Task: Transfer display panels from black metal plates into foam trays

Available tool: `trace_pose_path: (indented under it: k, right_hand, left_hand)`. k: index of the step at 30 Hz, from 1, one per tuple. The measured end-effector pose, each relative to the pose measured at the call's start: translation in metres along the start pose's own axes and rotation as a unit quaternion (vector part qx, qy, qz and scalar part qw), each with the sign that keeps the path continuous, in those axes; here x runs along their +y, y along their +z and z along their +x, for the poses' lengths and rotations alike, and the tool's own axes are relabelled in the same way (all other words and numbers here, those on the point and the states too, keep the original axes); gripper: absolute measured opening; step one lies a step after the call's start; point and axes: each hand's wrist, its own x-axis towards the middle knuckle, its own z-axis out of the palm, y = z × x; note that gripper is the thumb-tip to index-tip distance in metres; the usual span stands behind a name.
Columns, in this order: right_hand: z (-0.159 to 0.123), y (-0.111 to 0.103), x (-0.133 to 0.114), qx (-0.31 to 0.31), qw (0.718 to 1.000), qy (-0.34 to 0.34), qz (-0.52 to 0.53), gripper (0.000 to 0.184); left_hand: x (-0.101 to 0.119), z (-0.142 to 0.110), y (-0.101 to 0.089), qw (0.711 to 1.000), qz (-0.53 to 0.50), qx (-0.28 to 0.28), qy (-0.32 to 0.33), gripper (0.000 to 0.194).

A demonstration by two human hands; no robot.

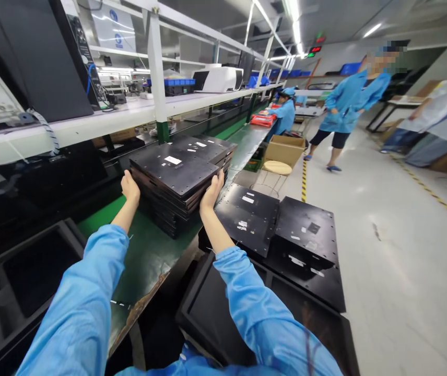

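Observation:
A stack of flat black panels (176, 167) with small white labels stands on the green bench top (145, 271). At its near left corner is my left hand (130, 187), its fingers curled in at the edge. My right hand (211, 190) is pressed to the right side of the same stack, with the fingers pointing up along the edges. Both hands hold the stack between them; the fingertips on its far sides are partly hidden. Beside my right forearm lie more black panels (305, 230), also labelled and piled on a larger dark tray-like piece (223, 303).
A white shelf (121, 122) with an upright post (156, 68) runs above the bench. At lower left lies a dark framed unit (43, 261). Beyond are a stool (277, 167), a cardboard box (285, 151), a seated worker (285, 112) and a person walking (343, 99).

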Motion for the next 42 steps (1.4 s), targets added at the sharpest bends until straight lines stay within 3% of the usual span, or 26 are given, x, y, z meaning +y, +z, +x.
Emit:
trace_pose_path:
  k: [5, 12, 20, 29, 35, 42]
  right_hand:
    - [-0.001, 0.001, 0.005, 0.009, 1.0, 0.002, 0.021, 0.065]
    - [-0.008, 0.011, 0.004, 0.031, 0.999, 0.002, 0.023, 0.063]
    - [-0.004, 0.043, 0.014, 0.017, 1.0, 0.0, 0.0, 0.067]
    - [-0.001, 0.047, 0.018, 0.036, 0.999, 0.002, 0.007, 0.064]
    - [0.0, 0.05, 0.013, 0.01, 1.0, 0.011, -0.01, 0.069]
    - [-0.008, 0.057, 0.006, 0.067, 0.997, 0.044, -0.003, 0.075]
  left_hand:
    - [-0.024, 0.024, 0.022, 0.997, -0.021, 0.008, -0.075, 0.086]
    - [-0.039, 0.036, 0.037, 0.994, -0.062, 0.027, -0.086, 0.088]
    - [-0.045, 0.042, 0.038, 0.989, -0.054, 0.027, -0.135, 0.094]
    - [-0.044, 0.037, 0.035, 0.994, -0.033, 0.011, -0.104, 0.089]
    - [-0.037, 0.038, 0.029, 0.996, -0.015, -0.013, -0.089, 0.087]
    - [-0.024, 0.033, 0.022, 0.994, -0.008, -0.021, -0.11, 0.075]
